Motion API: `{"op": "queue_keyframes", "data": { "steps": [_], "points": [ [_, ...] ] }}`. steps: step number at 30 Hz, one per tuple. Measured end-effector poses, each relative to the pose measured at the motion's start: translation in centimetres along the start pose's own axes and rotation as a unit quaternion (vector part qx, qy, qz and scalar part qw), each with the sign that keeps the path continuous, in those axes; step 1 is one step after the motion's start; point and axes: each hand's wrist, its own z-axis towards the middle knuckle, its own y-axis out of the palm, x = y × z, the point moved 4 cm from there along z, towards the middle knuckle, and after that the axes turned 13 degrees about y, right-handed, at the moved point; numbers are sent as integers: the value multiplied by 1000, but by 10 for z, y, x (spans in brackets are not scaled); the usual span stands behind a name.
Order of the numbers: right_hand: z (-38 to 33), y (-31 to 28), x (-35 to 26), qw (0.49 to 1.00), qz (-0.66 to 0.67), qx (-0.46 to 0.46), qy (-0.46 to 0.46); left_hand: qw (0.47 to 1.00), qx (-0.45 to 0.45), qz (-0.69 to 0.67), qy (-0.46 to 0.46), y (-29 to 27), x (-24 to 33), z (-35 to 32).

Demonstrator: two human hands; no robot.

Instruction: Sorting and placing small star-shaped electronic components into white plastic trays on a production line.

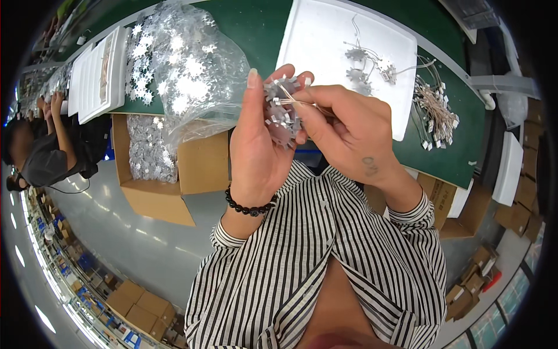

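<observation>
My left hand (259,139) is raised above the table's front edge, palm turned inward, fingers curled around several silver star-shaped metal pieces (283,129). Between the thumb and fingers of my right hand (356,125), thin pale wires (286,96) are pinched against the upper piece. Small white connectors show among the wires. My right fingertips partly cover the wires, so I cannot tell whether they are joined to the metal. Beyond my hands lies a white tray (314,43), holding a few star-shaped pieces with wires (358,74).
A clear plastic bag of silver star pieces (189,67) lies on the green table (258,26) at left. Below it is an open cardboard box (154,200). Bundled wires with white connectors (436,113) lie right of the tray. Another person (49,151) works at far left.
</observation>
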Motion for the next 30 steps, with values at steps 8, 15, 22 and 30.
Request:
{"op": "queue_keyframes", "data": {
  "steps": [8,15,22,30],
  "points": [
    [5,11,0,999,-28,-19,-31,999,21,23,23,6,9,-2],
    [13,16,3,996,-73,-8,-57,999,-13,13,34,-3,12,7],
    [1,18,-6,991,-122,14,-56,971,-91,194,109,1,25,-10],
    [-4,15,5,999,28,-4,41,972,-99,201,64,-4,32,-13]
  ]
}}
